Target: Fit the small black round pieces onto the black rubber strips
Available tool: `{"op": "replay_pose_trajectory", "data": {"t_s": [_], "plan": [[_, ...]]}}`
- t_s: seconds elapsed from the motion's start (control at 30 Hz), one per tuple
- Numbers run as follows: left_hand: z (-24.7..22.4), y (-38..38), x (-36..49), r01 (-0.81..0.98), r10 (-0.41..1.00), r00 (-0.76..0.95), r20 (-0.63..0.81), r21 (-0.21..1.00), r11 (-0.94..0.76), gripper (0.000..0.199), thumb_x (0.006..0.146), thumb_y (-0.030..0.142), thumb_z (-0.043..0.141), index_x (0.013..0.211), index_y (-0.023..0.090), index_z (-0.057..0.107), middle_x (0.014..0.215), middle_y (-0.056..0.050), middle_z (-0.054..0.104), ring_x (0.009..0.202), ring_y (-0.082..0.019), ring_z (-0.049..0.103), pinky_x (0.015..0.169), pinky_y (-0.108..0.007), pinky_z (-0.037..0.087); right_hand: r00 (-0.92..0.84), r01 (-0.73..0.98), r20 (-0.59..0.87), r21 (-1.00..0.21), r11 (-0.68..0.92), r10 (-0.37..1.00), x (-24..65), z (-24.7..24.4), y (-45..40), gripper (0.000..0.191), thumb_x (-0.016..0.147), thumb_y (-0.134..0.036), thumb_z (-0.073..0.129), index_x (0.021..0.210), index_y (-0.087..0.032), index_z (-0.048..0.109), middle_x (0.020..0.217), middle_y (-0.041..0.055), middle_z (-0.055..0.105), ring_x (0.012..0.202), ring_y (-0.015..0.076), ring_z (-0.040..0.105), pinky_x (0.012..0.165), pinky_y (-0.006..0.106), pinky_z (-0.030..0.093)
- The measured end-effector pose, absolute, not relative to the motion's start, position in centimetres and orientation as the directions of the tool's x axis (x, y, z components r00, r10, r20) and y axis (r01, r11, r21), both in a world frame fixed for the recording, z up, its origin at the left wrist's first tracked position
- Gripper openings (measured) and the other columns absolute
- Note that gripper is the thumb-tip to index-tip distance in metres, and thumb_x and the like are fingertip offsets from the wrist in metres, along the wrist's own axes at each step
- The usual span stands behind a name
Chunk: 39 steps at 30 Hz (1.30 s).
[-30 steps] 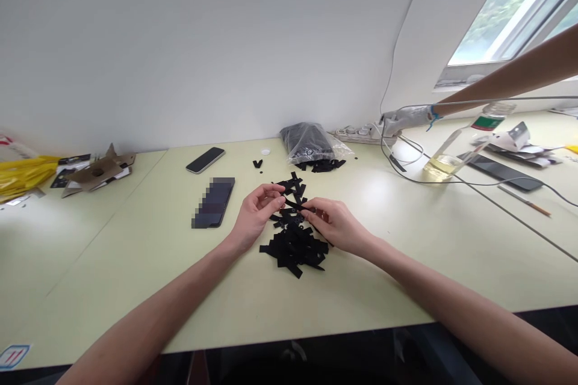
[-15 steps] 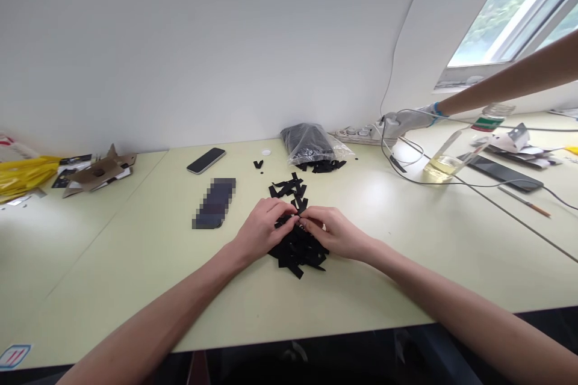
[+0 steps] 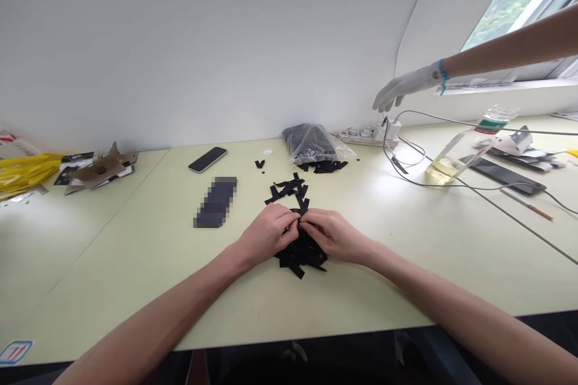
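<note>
My left hand (image 3: 271,230) and my right hand (image 3: 332,233) meet at their fingertips above a pile of black strips (image 3: 300,255). Both pinch a small black piece between them, mostly hidden by the fingers. Just beyond my hands lie several loose black strips (image 3: 286,187). Farther back, more black strips (image 3: 324,166) rest against a clear plastic bag (image 3: 311,139) filled with dark pieces. One small V-shaped black piece (image 3: 259,163) sits apart to the left.
Left of my hands lie a phone (image 3: 208,159) and a pixelated dark object (image 3: 217,201). At the right are a tilted bottle (image 3: 474,141), cables, a power strip (image 3: 383,135) and a dark phone (image 3: 503,174). Another person's gloved hand (image 3: 409,87) hangs over the strip. Cardboard (image 3: 102,171) lies left.
The other person's gloved hand has lifted off the power strip. My hands stay together over the pile, with my left hand shifted slightly right and down.
</note>
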State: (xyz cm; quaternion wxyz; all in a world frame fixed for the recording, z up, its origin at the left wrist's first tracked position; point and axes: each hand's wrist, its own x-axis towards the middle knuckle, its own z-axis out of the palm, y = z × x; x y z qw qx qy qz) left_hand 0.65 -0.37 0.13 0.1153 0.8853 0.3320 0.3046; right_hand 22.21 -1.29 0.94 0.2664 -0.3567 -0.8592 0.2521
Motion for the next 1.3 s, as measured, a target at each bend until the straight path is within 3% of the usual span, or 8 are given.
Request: {"op": "replay_pose_trajectory", "data": {"t_s": [0.13,0.37,0.6,0.83,0.9,1.0,1.17,1.3], "plan": [[0.0,-0.3,0.6,0.541,0.649,0.602,0.465,0.36,-0.76,0.025,0.1,0.024,0.049,0.093,0.019,0.073,0.09,-0.01,0.072,0.083,-0.023,0.063,0.078,-0.036,0.048,-0.592,0.485,0.286,-0.62,0.616,0.754,22.0,1.0,-1.4,0.03,0.104,-0.025,0.037,0.075,-0.021,0.045,0.07,0.0,0.051,0.06,0.0132,0.042,0.058,0.027,0.034],[-0.2,-0.1,0.4,0.559,0.735,0.532,0.421,0.477,-0.678,0.026,0.1,0.026,0.051,0.09,0.022,0.074,0.087,-0.007,0.072,0.083,-0.021,0.064,0.077,-0.033,0.048,-0.577,0.509,0.266,-0.623,0.594,0.773,22.3,0.9,-1.0,0.029,0.104,-0.029,0.039,0.083,-0.02,0.056,0.076,0.0034,0.06,0.066,0.0155,0.05,0.061,0.029,0.038],[-0.4,0.1,0.1,0.569,0.713,0.538,0.45,0.431,-0.701,0.037,0.103,0.037,0.049,0.08,0.023,0.073,0.073,-0.005,0.066,0.072,-0.019,0.059,0.073,-0.033,0.045,-0.492,0.603,0.269,-0.581,0.547,0.828,22.9,1.3,-0.3,0.028,0.101,-0.028,0.044,0.075,-0.02,0.052,0.068,0.0005,0.053,0.058,0.0135,0.045,0.056,0.028,0.032],[0.3,-0.2,0.3,0.564,0.746,0.503,0.436,0.489,-0.665,0.027,0.096,0.038,0.061,0.119,0.025,0.065,0.084,-0.001,0.067,0.076,-0.018,0.06,0.078,-0.033,0.044,-0.594,0.551,0.264,-0.555,0.623,0.76,22.6,1.4,-1.0,0.023,0.1,-0.022,0.042,0.083,-0.019,0.057,0.075,0.0028,0.06,0.064,0.0146,0.05,0.059,0.028,0.034],[0.3,-0.2,0.4,0.555,0.728,0.538,0.426,0.47,-0.686,0.015,0.097,0.034,0.057,0.102,0.023,0.066,0.08,-0.001,0.065,0.074,-0.017,0.058,0.078,-0.033,0.042,-0.599,0.55,0.259,-0.553,0.625,0.757,22.6,1.4,-1.0,0.022,0.1,-0.023,0.043,0.085,-0.019,0.059,0.076,0.0033,0.062,0.065,0.015,0.052,0.06,0.028,0.035],[0.1,-0.3,0.5,0.548,0.74,0.527,0.417,0.498,-0.671,0.023,0.097,0.033,0.055,0.077,0.021,0.056,0.073,0.0,0.06,0.069,-0.017,0.053,0.075,-0.033,0.041,-0.597,0.568,0.241,-0.547,0.615,0.765,22.6,1.3,-0.9,0.023,0.099,-0.023,0.045,0.082,-0.019,0.058,0.074,0.0029,0.061,0.064,0.0149,0.051,0.059,0.028,0.034],[0.0,-0.4,0.8,0.558,0.756,0.519,0.4,0.511,-0.654,0.023,0.091,0.026,0.057,0.071,0.021,0.048,0.07,0.001,0.057,0.066,-0.016,0.051,0.076,-0.034,0.04,-0.625,0.55,0.251,-0.531,0.644,0.74,22.3,1.2,-1.2,0.026,0.097,-0.02,0.042,0.072,-0.02,0.048,0.068,0.0004,0.054,0.059,0.0132,0.044,0.057,0.028,0.03],[0.0,0.3,0.5,0.64,0.8,0.43,0.419,0.483,-0.597,0.013,0.092,0.027,0.058,0.08,0.021,0.056,0.082,-0.001,0.064,0.08,-0.02,0.058,0.082,-0.037,0.04,-0.634,0.555,0.24,-0.52,0.649,0.735,22.2,1.4,-1.4,0.029,0.095,-0.022,0.046,0.067,-0.021,0.037,0.062,-0.0021,0.046,0.056,0.0118,0.036,0.056,0.028,0.026]]}}
